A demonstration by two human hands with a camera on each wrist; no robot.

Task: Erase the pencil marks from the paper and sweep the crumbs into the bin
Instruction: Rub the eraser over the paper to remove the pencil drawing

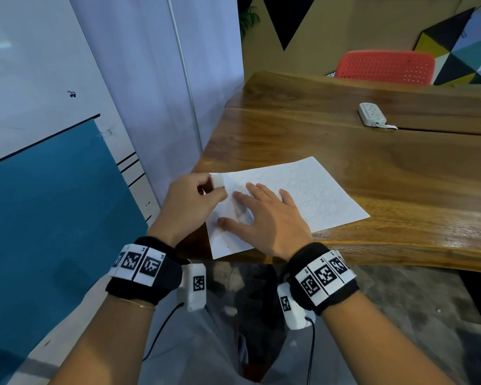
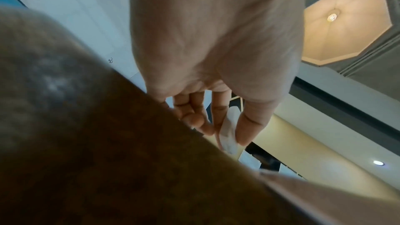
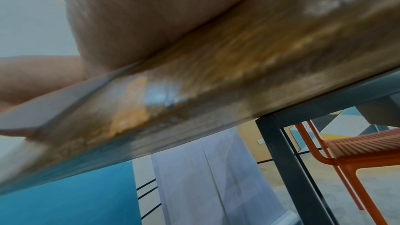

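Observation:
A white sheet of paper [image 1: 311, 190] with faint pencil scribbles lies at the near left corner of the wooden table [image 1: 400, 168]. My left hand [image 1: 197, 193] pinches a white eraser [image 1: 218, 180] at the paper's left edge; the left wrist view shows the eraser [image 2: 227, 131] between thumb and fingers. My right hand [image 1: 264, 207] lies flat on the paper with its fingers spread, holding the sheet down. A few dark specks sit on the paper near my right thumb. In the right wrist view, only the heel of my right hand [image 3: 134, 23] shows against the table edge [image 3: 216, 78].
A white power strip [image 1: 372, 114] lies further back on the table. A red chair [image 1: 383, 68] stands behind the far edge. A white and blue wall [image 1: 67, 162] runs close along the left. The table's front edge is just below my wrists. No bin shows.

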